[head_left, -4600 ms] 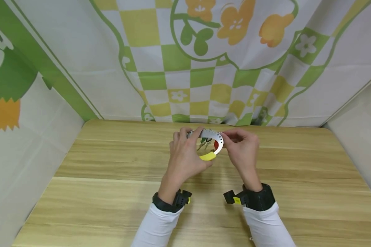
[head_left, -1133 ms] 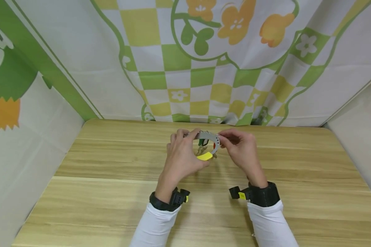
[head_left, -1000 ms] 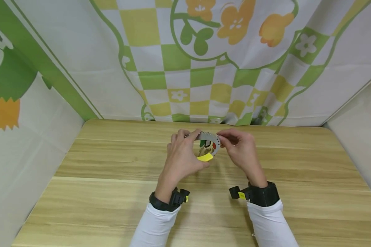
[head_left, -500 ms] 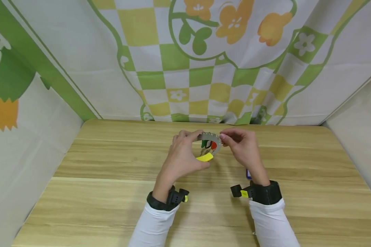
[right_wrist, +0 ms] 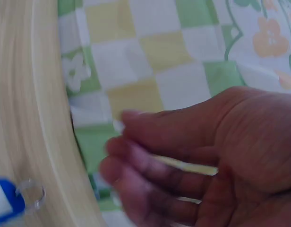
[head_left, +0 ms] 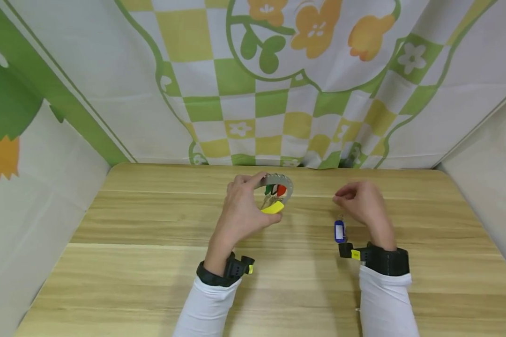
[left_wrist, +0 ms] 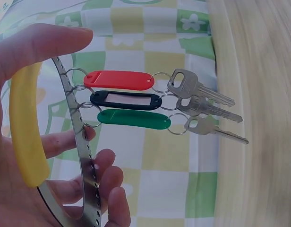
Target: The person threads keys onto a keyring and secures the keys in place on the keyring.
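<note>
In the head view my left hand (head_left: pixel 240 213) grips a D-shaped metal key holder with a yellow grip (left_wrist: pixel 28 127), raised over the table. A row of small holes runs along its metal band (left_wrist: pixel 81 142). Three key tags, red (left_wrist: pixel 119 80), black (left_wrist: pixel 126 100) and green (left_wrist: pixel 134 119), hang from the band by split rings. Each carries a silver key (left_wrist: pixel 202 90). My right hand (head_left: pixel 364 203) is apart from the holder, its fingers loosely curled and nothing seen between them. Close below it lies a blue key tag (head_left: pixel 339 231) with a ring at its top.
The wooden table (head_left: pixel 143 271) spreads around both hands. A patterned green, white and yellow cloth (head_left: pixel 270 103) hangs along its back edge, with pale walls at the sides. A small whitish bit (head_left: pixel 357 309) shows beside the right sleeve.
My right hand has left the holder's band and moved right, which uncovers the blue key tag. My left hand with the holder has shifted slightly left.
</note>
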Demonstrator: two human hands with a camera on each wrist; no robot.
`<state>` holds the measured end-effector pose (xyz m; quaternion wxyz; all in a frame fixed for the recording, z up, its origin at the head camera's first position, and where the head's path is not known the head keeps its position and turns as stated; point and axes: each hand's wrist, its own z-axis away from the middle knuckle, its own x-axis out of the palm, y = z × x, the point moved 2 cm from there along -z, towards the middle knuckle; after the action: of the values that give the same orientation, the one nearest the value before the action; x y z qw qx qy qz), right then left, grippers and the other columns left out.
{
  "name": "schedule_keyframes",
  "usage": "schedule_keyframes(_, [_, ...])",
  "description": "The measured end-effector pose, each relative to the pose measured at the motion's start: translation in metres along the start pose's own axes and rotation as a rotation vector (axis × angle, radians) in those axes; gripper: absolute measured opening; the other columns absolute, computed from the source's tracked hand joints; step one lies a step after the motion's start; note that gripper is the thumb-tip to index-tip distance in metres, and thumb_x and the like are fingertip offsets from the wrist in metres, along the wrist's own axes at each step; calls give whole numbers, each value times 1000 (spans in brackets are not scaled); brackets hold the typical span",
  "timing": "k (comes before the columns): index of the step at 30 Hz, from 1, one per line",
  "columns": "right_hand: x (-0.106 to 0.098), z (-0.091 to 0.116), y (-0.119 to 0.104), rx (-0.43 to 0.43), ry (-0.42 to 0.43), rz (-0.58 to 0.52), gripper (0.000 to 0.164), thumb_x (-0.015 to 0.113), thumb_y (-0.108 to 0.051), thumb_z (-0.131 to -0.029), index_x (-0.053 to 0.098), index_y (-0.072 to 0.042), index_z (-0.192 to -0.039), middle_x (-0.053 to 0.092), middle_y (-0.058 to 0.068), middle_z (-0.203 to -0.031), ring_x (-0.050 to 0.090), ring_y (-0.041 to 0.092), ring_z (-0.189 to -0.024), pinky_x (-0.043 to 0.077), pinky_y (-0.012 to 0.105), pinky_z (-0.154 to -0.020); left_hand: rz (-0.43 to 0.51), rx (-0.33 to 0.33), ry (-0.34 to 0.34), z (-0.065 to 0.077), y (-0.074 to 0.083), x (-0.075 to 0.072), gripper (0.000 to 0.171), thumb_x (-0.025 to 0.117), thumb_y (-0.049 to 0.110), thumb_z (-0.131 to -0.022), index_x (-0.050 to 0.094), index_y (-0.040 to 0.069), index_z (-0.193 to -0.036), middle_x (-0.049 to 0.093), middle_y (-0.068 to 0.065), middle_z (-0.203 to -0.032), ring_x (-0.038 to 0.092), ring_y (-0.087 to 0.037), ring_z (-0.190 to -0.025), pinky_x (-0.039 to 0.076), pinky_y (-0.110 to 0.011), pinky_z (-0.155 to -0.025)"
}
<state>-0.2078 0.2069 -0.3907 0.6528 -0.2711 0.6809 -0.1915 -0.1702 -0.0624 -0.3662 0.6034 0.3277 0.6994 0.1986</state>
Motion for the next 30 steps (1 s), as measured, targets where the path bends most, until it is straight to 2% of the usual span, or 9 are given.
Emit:
schedule_keyframes(7, [-1,2,19,216,-232,70,38,66,-33,-80,63,-1,-101,62,10,-86,57,22,-77,43,35,-62,-11,2,4,-1,-1,1,84,80,39,-57,49,20,-133,46,-6,-115,39,-25,-104,36,-41,-80])
schedule_keyframes(10, [4,1,25,247,-294,89,40,68,-33,-78,61,-1,-100,61,10,-88,55,23,-78,42,35,-63,-17,10,3,-1,-1,1,84,79,40,-57,49,20,-133,46,-7,-115,39,-26,-103,36,-41,-80])
schedule_keyframes(16, [16,-2,33,209,-278,143,29,71,-31,-73,65,-5,-85,60,6,-81,51,21,-71,40,33,-60,-14,6,-15,-1,0,3,85,80,39,-57,49,18,-133,47,-7,-115,39,-26,-104,36,-40,-78])
schedule_keyframes(23, [30,-5,28,176,-306,101,33,74,-24,-71,64,-2,-93,61,8,-85,55,20,-72,43,33,-64,-25,8,-33,0,1,7,88,80,42,-57,47,18,-135,46,-8,-117,40,-27,-105,37,-40,-78])
schedule_keyframes(30, [36,-7,22,195,-319,33,31,73,-12,-69,63,-3,-97,60,9,-89,54,21,-73,43,33,-62,-25,16,-41,0,3,11,88,79,43,-57,47,19,-136,46,-8,-116,40,-27,-105,37,-40,-78])
